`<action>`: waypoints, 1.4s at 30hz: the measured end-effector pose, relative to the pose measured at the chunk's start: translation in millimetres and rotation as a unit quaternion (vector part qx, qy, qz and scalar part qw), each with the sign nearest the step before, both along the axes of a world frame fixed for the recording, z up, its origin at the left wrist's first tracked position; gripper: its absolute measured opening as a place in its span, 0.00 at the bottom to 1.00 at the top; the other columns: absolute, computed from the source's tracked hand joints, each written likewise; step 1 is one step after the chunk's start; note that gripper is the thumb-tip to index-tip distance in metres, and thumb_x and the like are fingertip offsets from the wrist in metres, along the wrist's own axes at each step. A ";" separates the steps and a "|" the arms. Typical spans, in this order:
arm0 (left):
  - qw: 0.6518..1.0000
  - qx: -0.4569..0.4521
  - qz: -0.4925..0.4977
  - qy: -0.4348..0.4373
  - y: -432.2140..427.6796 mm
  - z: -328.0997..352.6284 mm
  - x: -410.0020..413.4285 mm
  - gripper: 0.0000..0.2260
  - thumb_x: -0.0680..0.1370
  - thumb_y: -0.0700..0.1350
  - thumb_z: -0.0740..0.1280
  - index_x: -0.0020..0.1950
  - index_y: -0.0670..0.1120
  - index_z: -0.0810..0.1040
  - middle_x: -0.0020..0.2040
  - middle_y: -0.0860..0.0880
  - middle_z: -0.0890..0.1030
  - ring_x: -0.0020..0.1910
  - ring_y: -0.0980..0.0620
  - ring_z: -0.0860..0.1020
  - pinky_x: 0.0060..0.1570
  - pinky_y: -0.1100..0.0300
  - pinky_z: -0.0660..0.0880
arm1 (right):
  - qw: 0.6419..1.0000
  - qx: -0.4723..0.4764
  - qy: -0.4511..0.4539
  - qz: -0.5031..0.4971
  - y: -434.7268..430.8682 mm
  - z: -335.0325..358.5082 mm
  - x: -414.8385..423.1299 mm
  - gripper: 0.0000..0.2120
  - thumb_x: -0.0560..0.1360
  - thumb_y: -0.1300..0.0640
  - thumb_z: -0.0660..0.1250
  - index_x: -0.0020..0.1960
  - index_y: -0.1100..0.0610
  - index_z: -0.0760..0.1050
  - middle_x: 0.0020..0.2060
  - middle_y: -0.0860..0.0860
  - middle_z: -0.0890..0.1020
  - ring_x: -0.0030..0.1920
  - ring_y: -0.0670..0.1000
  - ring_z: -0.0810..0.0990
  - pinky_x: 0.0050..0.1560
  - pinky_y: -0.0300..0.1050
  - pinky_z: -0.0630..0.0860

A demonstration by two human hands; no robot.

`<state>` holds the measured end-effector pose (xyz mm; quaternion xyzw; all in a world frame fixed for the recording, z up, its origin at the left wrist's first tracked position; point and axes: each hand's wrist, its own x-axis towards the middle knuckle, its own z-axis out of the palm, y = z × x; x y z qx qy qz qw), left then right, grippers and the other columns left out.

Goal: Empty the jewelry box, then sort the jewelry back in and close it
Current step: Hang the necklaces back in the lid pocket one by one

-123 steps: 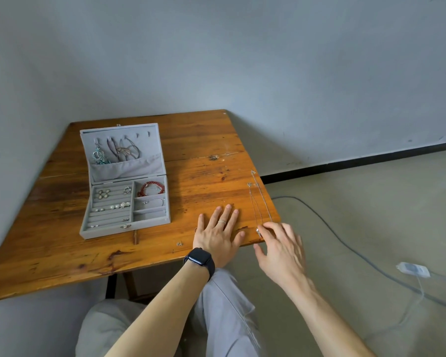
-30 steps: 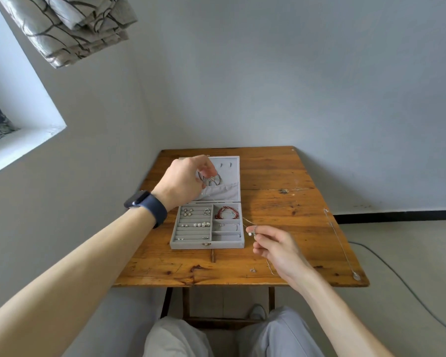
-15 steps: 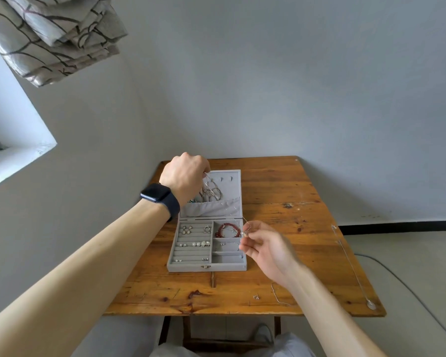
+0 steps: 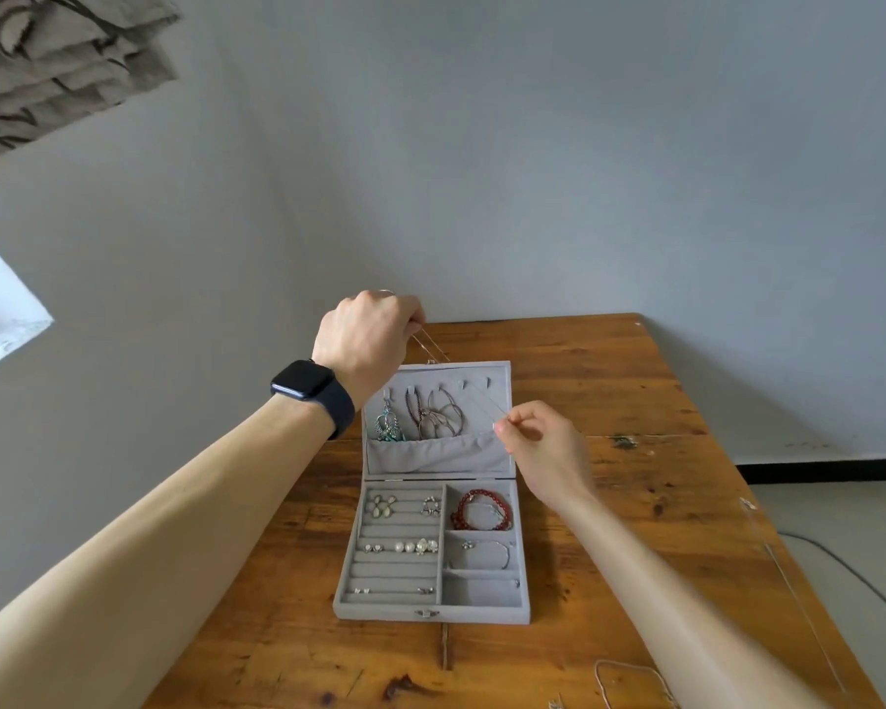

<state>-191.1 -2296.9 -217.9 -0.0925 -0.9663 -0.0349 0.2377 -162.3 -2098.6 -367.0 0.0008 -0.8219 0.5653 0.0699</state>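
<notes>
Both hands have risen, fingers pinching one thin chain above the box.

Bare forearms; dark smartwatch with dark band on left wrist.

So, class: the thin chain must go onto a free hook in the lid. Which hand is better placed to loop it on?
Probably the left hand: it pinches the chain above the lid, while the right hand holds lower.
</notes>
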 end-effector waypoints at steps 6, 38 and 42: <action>1.000 0.014 -0.010 0.017 -4.3 -11.2 -16.4 0.08 0.82 0.46 0.64 0.55 0.51 0.82 0.49 0.48 0.82 0.47 0.39 0.79 0.42 0.53 0.74 | 0.977 0.190 0.094 0.010 -12.9 -4.3 -29.6 0.03 0.79 0.49 0.65 0.49 0.47 0.77 0.42 0.40 0.83 0.42 0.45 0.80 0.38 0.42 0.75; 0.986 0.003 -0.068 -0.150 24.8 -60.6 -32.6 0.08 0.81 0.46 0.65 0.52 0.54 0.84 0.49 0.53 0.82 0.46 0.49 0.80 0.42 0.55 0.78 | 0.981 0.155 0.109 0.038 -18.6 5.5 -60.5 0.13 0.76 0.43 0.69 0.58 0.46 0.80 0.44 0.40 0.81 0.45 0.44 0.78 0.39 0.37 0.71; 0.986 0.035 -0.072 -0.145 21.4 -68.4 -34.3 0.06 0.80 0.47 0.67 0.51 0.55 0.84 0.48 0.54 0.83 0.46 0.49 0.80 0.42 0.54 0.79 | 0.987 0.132 0.070 0.059 -23.0 7.7 -65.4 0.07 0.77 0.46 0.69 0.51 0.46 0.83 0.37 0.34 0.78 0.40 0.38 0.78 0.36 0.28 0.68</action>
